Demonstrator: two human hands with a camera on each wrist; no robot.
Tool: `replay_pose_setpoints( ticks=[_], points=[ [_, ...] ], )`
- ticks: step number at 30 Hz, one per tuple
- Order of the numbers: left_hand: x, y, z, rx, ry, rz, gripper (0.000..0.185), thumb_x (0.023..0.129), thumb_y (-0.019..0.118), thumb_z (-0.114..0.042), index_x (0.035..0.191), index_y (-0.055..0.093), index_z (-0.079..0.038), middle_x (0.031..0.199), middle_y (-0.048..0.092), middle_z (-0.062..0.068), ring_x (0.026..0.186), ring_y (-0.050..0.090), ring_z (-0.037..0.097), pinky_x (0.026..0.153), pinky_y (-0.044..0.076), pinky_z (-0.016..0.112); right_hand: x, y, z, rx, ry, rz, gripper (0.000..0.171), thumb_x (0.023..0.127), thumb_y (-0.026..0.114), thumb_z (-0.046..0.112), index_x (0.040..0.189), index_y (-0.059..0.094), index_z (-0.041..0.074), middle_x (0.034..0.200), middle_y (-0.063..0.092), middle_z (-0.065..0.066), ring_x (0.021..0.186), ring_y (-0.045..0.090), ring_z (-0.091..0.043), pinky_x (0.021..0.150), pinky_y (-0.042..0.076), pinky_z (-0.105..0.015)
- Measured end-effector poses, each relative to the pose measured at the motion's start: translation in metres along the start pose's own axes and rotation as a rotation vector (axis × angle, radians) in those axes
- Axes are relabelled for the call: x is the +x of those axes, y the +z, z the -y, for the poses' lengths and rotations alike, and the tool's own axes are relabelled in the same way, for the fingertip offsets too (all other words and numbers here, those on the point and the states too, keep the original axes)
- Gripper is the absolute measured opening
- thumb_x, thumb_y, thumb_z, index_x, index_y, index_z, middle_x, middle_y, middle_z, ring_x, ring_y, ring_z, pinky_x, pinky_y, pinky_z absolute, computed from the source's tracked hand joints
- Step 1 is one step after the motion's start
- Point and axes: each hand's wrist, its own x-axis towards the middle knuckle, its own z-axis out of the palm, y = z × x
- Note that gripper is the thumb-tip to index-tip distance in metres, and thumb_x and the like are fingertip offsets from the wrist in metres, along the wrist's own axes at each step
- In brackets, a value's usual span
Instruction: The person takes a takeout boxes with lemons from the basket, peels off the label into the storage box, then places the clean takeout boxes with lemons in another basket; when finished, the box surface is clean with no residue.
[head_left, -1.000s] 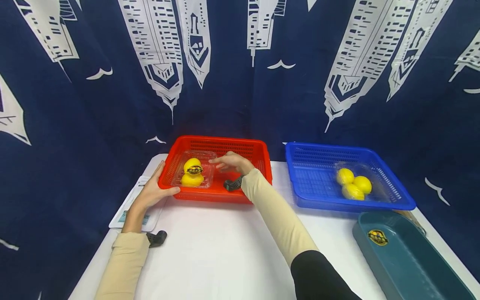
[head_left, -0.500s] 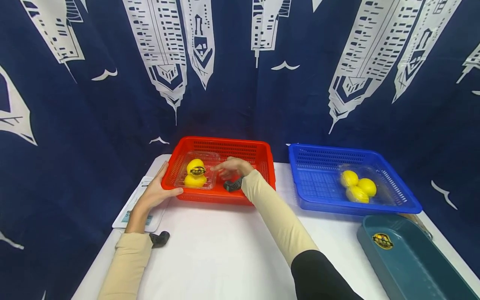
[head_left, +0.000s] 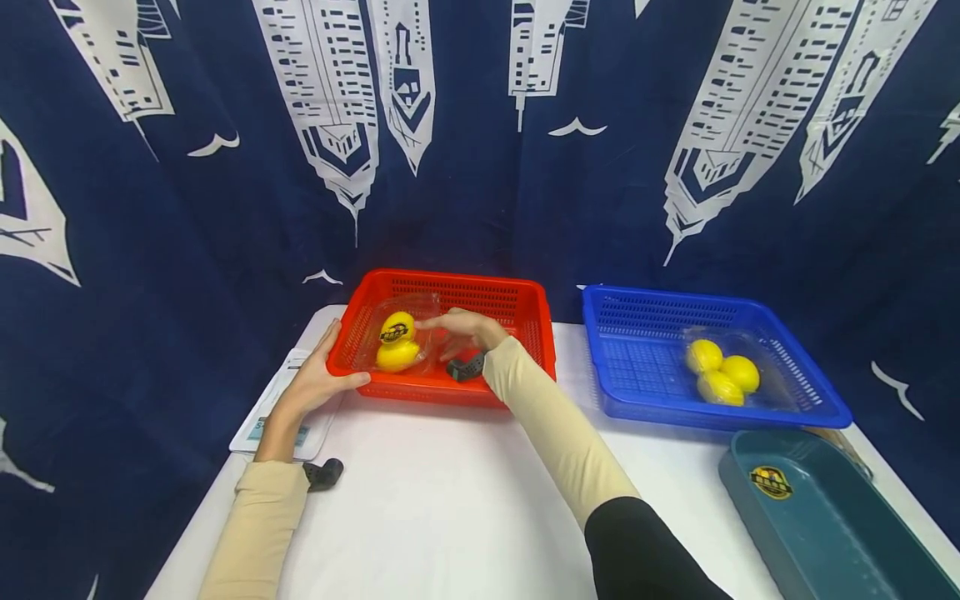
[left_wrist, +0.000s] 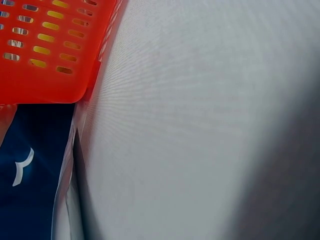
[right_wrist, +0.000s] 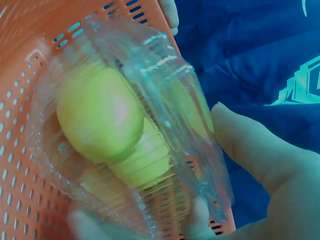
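A red basket (head_left: 450, 279) stands at the table's back left. Inside it lies a clear plastic box (head_left: 411, 321) with yellow lemons (head_left: 395, 354), one bearing a dark sticker. My right hand (head_left: 450, 327) reaches into the basket and pinches the box's right edge, tipping it up. In the right wrist view the clear plastic box (right_wrist: 150, 100) is held between thumb (right_wrist: 250, 145) and fingers over the red basket (right_wrist: 20, 75). My left hand (head_left: 318, 379) rests flat against the basket's front left corner, thumb along the front wall. The left wrist view shows only that red basket corner (left_wrist: 45, 50).
A blue basket (head_left: 637, 304) at the back right holds three lemons (head_left: 720, 375) in clear plastic. A teal tray (head_left: 825, 533) with a sticker sits at the front right. A white card (head_left: 258, 425) lies left of the red basket. A dark curtain hangs behind.
The clear box with lemons has tilted, its right side raised by my right hand. My left hand stays at the basket's corner.
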Motion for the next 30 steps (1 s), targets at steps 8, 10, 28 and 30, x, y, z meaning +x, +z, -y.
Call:
replay_pose_setpoints(
  ticks=[8, 10, 28, 30],
  points=[
    [0.001, 0.002, 0.001, 0.013, -0.004, -0.001, 0.115, 0.073, 0.082, -0.035, 0.158, 0.007, -0.015, 0.166, 0.003, 0.007, 0.152, 0.011, 0.034, 0.120, 0.014, 0.064, -0.006, 0.004, 0.002, 0.018, 0.017, -0.069, 0.061, 0.086, 0.072, 0.037, 0.132, 0.048, 0.005, 0.125, 0.060, -0.018, 0.094, 0.071, -0.031, 0.082, 0.061, -0.038],
    [0.001, 0.003, 0.001, 0.017, -0.007, -0.001, 0.116, 0.072, 0.082, -0.037, 0.158, 0.007, -0.015, 0.166, 0.003, 0.007, 0.152, 0.011, 0.034, 0.120, 0.014, 0.064, -0.006, 0.005, 0.002, 0.022, 0.020, -0.080, 0.062, 0.085, 0.073, 0.039, 0.132, 0.048, 0.007, 0.124, 0.059, -0.019, 0.094, 0.071, -0.031, 0.083, 0.061, -0.038],
    [0.000, 0.002, 0.000, 0.031, -0.014, -0.004, 0.116, 0.072, 0.082, -0.037, 0.158, 0.006, -0.015, 0.166, 0.004, 0.006, 0.152, 0.011, 0.033, 0.120, 0.015, 0.063, -0.016, 0.007, 0.008, -0.003, -0.116, -0.080, 0.043, 0.098, 0.053, 0.039, 0.133, 0.062, 0.016, 0.148, 0.049, -0.004, 0.121, 0.060, -0.033, 0.075, 0.062, -0.031],
    [0.000, 0.000, 0.000, 0.027, -0.017, -0.007, 0.116, 0.072, 0.082, -0.038, 0.158, 0.007, -0.015, 0.166, 0.004, 0.006, 0.152, 0.011, 0.033, 0.120, 0.015, 0.063, -0.018, 0.007, 0.011, 0.000, -0.125, -0.081, 0.042, 0.098, 0.052, 0.039, 0.132, 0.063, 0.016, 0.148, 0.049, -0.004, 0.123, 0.058, -0.032, 0.076, 0.061, -0.031]
  ],
)
